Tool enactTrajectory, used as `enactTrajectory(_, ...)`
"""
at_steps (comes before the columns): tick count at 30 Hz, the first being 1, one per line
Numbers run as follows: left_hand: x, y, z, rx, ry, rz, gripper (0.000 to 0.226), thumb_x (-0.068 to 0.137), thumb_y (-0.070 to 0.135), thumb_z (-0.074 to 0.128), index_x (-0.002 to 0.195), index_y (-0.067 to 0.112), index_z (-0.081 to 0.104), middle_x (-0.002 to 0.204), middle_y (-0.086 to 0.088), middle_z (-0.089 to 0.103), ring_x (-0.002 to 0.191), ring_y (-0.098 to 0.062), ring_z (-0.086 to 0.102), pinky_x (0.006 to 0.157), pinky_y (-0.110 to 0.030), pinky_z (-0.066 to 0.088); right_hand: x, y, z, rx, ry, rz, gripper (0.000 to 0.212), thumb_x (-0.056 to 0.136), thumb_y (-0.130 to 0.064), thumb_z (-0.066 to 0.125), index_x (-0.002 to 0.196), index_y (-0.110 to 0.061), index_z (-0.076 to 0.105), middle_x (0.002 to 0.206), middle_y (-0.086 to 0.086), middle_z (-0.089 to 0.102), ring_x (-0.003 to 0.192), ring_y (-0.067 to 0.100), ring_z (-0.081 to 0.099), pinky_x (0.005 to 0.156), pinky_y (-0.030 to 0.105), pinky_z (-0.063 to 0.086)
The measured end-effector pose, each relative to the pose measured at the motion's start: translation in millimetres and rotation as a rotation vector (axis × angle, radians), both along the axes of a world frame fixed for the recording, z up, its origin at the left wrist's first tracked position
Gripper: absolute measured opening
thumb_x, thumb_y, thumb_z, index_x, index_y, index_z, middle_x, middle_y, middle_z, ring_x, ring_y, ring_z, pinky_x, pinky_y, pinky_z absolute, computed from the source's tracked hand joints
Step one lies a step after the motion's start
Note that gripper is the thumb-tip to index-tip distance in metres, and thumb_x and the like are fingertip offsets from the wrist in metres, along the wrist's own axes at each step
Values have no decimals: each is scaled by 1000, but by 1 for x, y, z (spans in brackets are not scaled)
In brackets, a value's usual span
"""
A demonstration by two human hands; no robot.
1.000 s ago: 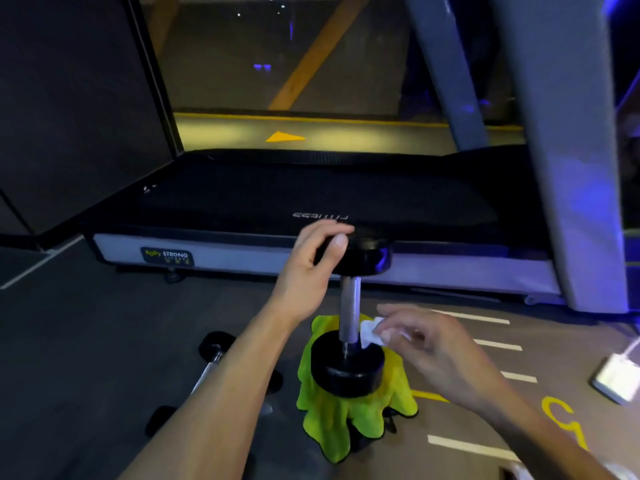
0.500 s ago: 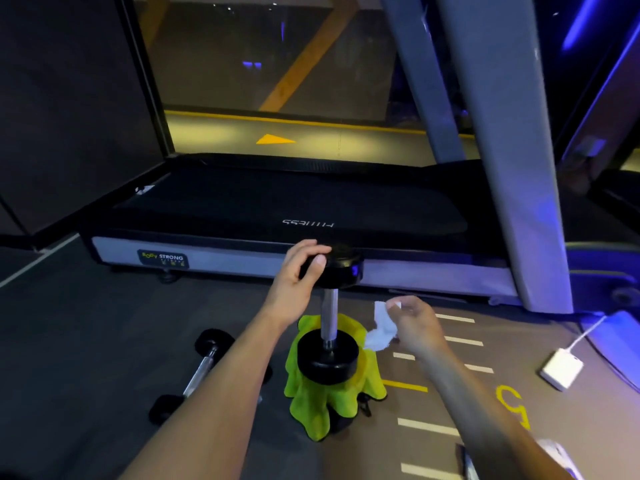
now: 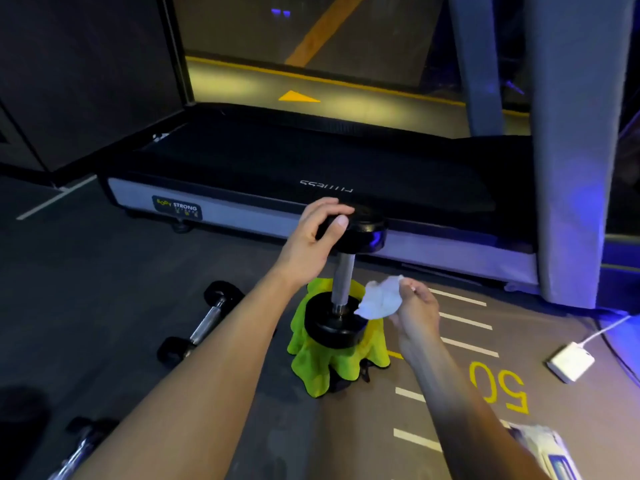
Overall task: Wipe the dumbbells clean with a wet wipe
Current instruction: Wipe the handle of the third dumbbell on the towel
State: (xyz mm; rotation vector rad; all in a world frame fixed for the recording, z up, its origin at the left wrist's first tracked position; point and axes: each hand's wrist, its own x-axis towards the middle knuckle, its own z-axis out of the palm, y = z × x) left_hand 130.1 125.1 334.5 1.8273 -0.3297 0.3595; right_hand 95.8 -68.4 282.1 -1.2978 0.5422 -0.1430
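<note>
Before the treadmill (image 3: pixel 311 161), an upright dumbbell (image 3: pixel 343 271) stands on a green cloth (image 3: pixel 322 362). Left hand (image 3: pixel 308 244) fingers curl over its top head; right hand (image 3: pixel 415 313) pinches a wet wipe (image 3: pixel 379 299) against the lower head.

treadmill (image 3: pixel 311 161), green cloth (image 3: pixel 325 362), white charger (image 3: pixel 571 362)

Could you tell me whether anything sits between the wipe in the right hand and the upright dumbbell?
Nothing visible does. The right hand holds the wet wipe just beside the upright dumbbell, over its lower head. The left hand grips only the top head, leaving the bar bare.
</note>
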Motion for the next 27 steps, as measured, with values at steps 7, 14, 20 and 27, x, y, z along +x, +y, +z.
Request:
enactTrajectory(7, 4, 0, -3, -12, -11, 2, 27, 100, 51, 50, 120, 40, 66, 144, 2, 50, 139, 1, 44, 115, -11, 29, 5, 37, 2, -129, -73, 321, 30, 105, -34, 53, 89, -19, 73, 87, 4, 75, 81, 21, 66, 74, 35, 52)
enactTrajectory(14, 8, 1, -5, -21, -9, 4, 26, 105, 36, 53, 125, 28, 68, 142, 0, 51, 138, -1, 45, 116, -13, 29, 20, 28, 6, 116, 128, 329, 33, 107, -18, 38, 117, -4, 66, 114, 15, 72, 94, 21, 66, 73, 31, 49)
enactTrajectory(20, 8, -3, -4, -40, -9, -2, 25, 107, 31, 54, 126, 24, 69, 143, -1, 51, 140, -3, 43, 122, -22, 29, 18, 46, -6, -365, -51, 520, 39, 89, -15, 46, 74, -21, 82, 89, 13, 79, 88, 31, 72, 83, 43, 54)
enactTrajectory(27, 8, -2, -3, -35, 0, -16, 26, 105, 39, 51, 125, 33, 66, 145, 1, 49, 142, -4, 42, 123, -29, 30, 51, 56, -16, -65, 109, 489, 46, 96, -41, 47, 71, -12, 72, 79, 17, 69, 74, 37, 65, 74, 46, 53)
